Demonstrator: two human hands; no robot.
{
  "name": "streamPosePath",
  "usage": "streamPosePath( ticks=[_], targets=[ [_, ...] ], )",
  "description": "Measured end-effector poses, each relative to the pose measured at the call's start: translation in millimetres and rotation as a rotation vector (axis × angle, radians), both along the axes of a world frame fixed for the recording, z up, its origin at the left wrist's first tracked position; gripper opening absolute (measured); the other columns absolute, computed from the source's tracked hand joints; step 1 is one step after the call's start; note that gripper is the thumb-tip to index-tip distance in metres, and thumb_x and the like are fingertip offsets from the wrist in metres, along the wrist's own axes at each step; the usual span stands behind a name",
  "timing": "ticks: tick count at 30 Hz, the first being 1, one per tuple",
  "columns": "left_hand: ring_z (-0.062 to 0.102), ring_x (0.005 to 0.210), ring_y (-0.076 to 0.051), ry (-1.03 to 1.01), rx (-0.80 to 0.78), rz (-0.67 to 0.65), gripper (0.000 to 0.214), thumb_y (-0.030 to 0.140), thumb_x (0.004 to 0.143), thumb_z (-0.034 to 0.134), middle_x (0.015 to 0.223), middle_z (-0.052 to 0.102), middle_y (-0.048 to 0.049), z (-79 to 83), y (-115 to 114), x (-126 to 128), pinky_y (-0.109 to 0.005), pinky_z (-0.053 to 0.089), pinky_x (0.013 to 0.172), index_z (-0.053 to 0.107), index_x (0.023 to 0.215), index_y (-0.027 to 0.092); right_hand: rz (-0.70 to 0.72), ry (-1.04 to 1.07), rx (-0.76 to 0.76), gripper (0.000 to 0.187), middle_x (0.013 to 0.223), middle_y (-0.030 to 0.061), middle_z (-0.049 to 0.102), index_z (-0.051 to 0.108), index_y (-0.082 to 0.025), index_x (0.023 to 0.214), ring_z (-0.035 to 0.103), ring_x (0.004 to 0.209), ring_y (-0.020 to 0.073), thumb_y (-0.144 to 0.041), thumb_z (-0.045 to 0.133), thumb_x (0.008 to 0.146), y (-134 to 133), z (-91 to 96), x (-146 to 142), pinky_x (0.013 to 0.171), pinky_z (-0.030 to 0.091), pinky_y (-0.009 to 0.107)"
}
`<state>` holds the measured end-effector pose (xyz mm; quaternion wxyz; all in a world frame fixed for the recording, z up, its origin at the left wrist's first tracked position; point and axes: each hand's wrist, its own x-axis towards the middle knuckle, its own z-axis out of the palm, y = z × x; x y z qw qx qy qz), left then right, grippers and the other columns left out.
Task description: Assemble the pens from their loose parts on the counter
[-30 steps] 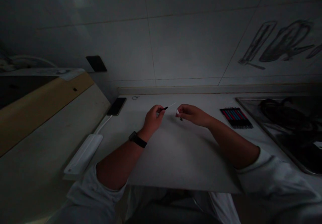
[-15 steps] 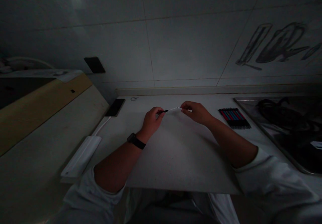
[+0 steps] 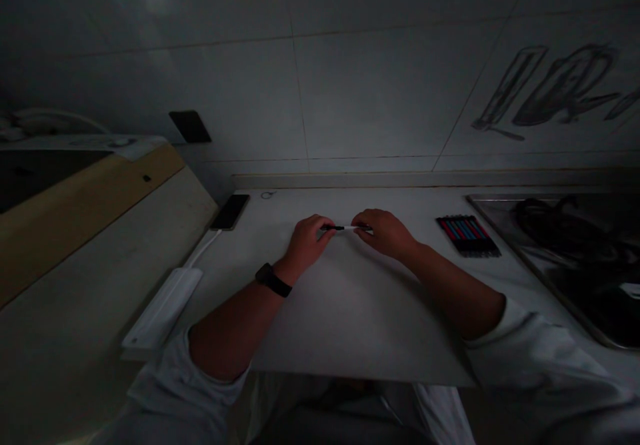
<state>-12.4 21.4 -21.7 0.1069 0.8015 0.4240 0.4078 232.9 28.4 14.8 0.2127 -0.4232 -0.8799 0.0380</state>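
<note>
My left hand (image 3: 306, 240) is closed in a pinch on the black end of a pen (image 3: 349, 228). The pen lies level between my hands, just above the counter, and its middle part looks white. From the other side my right hand (image 3: 386, 233) pinches the pen, and a dark end shows between its thumb and fingers. Whether the pen's parts are fully joined I cannot tell. Right of my right hand lies a row of black pens with red and blue parts (image 3: 467, 235), side by side on the white counter (image 3: 345, 318).
A phone (image 3: 230, 212) lies at the left, near a white power strip (image 3: 163, 308) with a white cable. A small ring-like item (image 3: 268, 195) rests by the wall. A metal-rimmed stove (image 3: 530, 258) stands right, a slanted board-like panel (image 3: 165, 232) left.
Both hands have come slightly lower and nearer each other. The thin white piece between them is no longer exposed; a thicker black and white pen section shows there instead.
</note>
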Motion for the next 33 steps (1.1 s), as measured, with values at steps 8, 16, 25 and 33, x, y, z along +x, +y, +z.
streamPosePath(
  ticks=[8,16,25,33],
  targets=[
    [0.069,0.092,-0.020,0.009,-0.037,-0.020,0.003,0.022,0.096,0.069,0.097,0.074,-0.0039,2.6,-0.9,0.0,-0.036,0.054,0.087,0.071,0.098,0.022,0.041,0.029,0.028,0.015,0.095,0.0084,0.074,0.073,-0.020,0.104,0.065,0.086,0.0224,-0.026,0.060,0.098,-0.1,-2.0,-0.3,0.082,0.044,0.034],
    [0.068,0.087,-0.020,0.032,-0.074,-0.033,0.011,0.027,0.099,0.062,0.092,0.073,-0.0040,-0.7,0.6,0.3,-0.035,0.053,0.084,0.070,0.093,0.021,0.069,0.023,0.119,0.016,0.102,0.0096,0.075,0.074,-0.021,0.104,0.066,0.092,0.0248,-0.020,0.061,0.095,-0.9,-4.4,-0.1,0.086,0.043,0.038],
    [0.066,0.081,-0.020,0.028,-0.175,-0.031,0.028,0.031,0.104,0.050,0.083,0.072,-0.0040,1.8,-2.4,1.4,-0.034,0.051,0.078,0.068,0.085,0.020,0.099,0.051,0.249,0.021,0.105,0.0103,0.076,0.075,-0.022,0.106,0.065,0.097,0.0255,-0.027,0.055,0.104,-3.6,-7.9,0.3,0.092,0.041,0.040],
    [0.068,0.081,-0.018,-0.145,-0.318,-0.058,0.029,0.034,0.105,0.049,0.084,0.072,-0.0028,-3.3,-0.9,3.4,-0.032,0.054,0.079,0.066,0.085,0.020,0.088,0.054,0.267,0.025,0.104,0.0078,0.078,0.077,-0.026,0.106,0.064,0.099,0.0252,-0.033,0.053,0.106,-6.3,-2.9,0.4,0.098,0.038,0.044]
  ],
)
